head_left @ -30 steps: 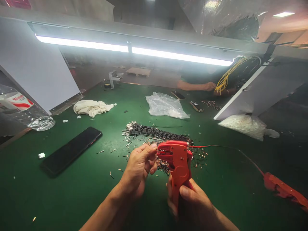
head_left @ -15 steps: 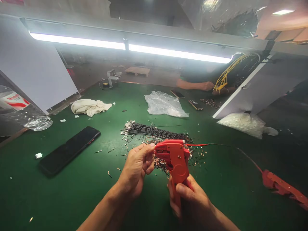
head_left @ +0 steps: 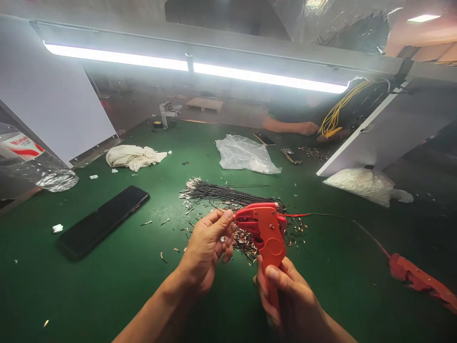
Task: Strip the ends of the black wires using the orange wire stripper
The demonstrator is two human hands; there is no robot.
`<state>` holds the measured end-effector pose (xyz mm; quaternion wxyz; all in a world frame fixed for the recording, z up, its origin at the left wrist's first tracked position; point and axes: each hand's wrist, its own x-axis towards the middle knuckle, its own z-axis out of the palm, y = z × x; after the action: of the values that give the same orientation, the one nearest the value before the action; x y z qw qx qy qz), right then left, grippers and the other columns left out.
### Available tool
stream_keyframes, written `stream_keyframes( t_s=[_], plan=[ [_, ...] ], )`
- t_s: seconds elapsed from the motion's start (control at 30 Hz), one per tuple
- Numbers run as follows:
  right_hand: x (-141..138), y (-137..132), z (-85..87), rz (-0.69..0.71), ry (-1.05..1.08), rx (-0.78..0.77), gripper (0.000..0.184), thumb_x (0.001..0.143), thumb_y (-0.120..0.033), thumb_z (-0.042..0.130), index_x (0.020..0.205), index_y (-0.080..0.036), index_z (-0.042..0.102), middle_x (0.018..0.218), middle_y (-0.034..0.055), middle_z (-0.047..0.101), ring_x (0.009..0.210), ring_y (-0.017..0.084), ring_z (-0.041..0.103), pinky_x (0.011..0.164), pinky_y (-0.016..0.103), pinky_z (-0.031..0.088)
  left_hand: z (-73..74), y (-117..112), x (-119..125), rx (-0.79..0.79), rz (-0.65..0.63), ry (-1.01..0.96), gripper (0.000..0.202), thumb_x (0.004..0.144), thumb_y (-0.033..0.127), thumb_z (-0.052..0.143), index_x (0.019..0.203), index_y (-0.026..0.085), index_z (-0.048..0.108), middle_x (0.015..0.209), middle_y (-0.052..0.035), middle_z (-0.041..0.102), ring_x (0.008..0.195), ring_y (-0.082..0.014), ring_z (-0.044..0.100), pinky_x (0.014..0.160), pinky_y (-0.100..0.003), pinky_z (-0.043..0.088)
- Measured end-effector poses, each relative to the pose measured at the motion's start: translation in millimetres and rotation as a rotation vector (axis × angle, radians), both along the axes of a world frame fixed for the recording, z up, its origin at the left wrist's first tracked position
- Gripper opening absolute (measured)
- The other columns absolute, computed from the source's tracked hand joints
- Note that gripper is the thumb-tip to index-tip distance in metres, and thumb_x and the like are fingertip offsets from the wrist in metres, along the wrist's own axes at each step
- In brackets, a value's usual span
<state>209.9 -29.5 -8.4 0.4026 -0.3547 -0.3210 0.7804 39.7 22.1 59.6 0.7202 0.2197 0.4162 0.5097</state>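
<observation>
My right hand (head_left: 285, 286) is wrapped round the handle of a red wire stripper (head_left: 272, 240), its jaws pointing left. Thumb and fingers of my left hand (head_left: 209, 243) are pinched together at the tip of those jaws. A thin black wire (head_left: 212, 204) sticks out behind the left fingertips; its end at the jaws is hidden. Beyond the tool lies a bundle of black wires (head_left: 228, 193) with metal terminals at the left end. Cut insulation and copper scraps (head_left: 246, 242) are scattered beneath the stripper.
A black phone (head_left: 103, 221) lies left, near a plastic bottle (head_left: 39, 164) and a white cloth (head_left: 134, 157). Plastic bags (head_left: 244, 155) lie behind the bundle and right. Another red tool (head_left: 419, 281) lies at right. Across the table a person's hand (head_left: 309, 127) is near yellow wires (head_left: 332, 112).
The wire stripper and my right hand have shifted slightly right and tilted. My left hand has moved a little right too, staying at the jaws. The handle grip is unchanged.
</observation>
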Motion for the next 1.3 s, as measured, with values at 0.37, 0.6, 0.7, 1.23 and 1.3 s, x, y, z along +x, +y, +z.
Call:
stream_keyframes(
  t_s=[0.37, 0.6, 0.7, 1.23, 1.3],
  plan=[
    [-2.4, -3.6, -10.2, -0.014, 0.076, -0.002, 0.04, 0.079, -0.053, 0.069, 0.08, -0.017, 0.051, 0.055, -0.0045, 0.054, 0.034, 0.006, 0.043, 0.035, 0.018, 0.036, -3.2, 2.7, -3.3, -0.033, 0.018, -0.016, 0.038, 0.069, 0.035, 0.081, 0.065, 0.017, 0.048, 0.057, 0.0075, 0.037, 0.045, -0.0022, 0.025, 0.041, -0.016, 0.017],
    [-2.9, 0.3, -0.8, 0.085, 0.053, 0.058, 0.041, 0.08, -0.056, 0.067, 0.08, -0.016, 0.055, 0.056, -0.0033, 0.053, 0.039, 0.007, 0.046, 0.039, 0.018, 0.037, -0.7, 1.1, -4.8, -0.076, 0.007, -0.048, 0.038, 0.064, 0.031, 0.081, 0.065, 0.018, 0.046, 0.055, 0.0098, 0.03, 0.045, -0.0024, 0.022, 0.042, -0.018, 0.014],
    [-5.3, 1.5, 3.1, 0.136, 0.068, 0.083, 0.045, 0.078, -0.059, 0.067, 0.077, -0.015, 0.058, 0.054, -0.0022, 0.053, 0.04, 0.008, 0.045, 0.039, 0.019, 0.036, 1.2, 1.6, -5.2, -0.104, 0.002, -0.063, 0.037, 0.061, 0.03, 0.08, 0.065, 0.018, 0.046, 0.055, 0.0092, 0.033, 0.045, -0.0027, 0.024, 0.043, -0.018, 0.015],
    [-7.2, 0.9, 0.0, 0.159, 0.089, 0.145, 0.043, 0.083, -0.056, 0.062, 0.084, -0.013, 0.059, 0.06, 0.0029, 0.059, 0.049, 0.011, 0.049, 0.048, 0.022, 0.04, 2.3, 1.4, -4.5, -0.062, 0.033, -0.012, 0.042, 0.06, 0.03, 0.077, 0.06, 0.021, 0.036, 0.051, 0.0123, 0.022, 0.044, -0.0026, 0.013, 0.042, -0.02, 0.007],
    [-7.2, 1.7, 0.6, 0.169, 0.081, 0.142, 0.043, 0.083, -0.057, 0.062, 0.084, -0.014, 0.059, 0.061, 0.0031, 0.059, 0.049, 0.011, 0.049, 0.047, 0.022, 0.041, 2.9, 1.5, -4.2, -0.054, 0.033, -0.007, 0.042, 0.06, 0.029, 0.077, 0.06, 0.021, 0.036, 0.051, 0.0121, 0.022, 0.044, -0.0026, 0.013, 0.042, -0.02, 0.007]
  ],
)
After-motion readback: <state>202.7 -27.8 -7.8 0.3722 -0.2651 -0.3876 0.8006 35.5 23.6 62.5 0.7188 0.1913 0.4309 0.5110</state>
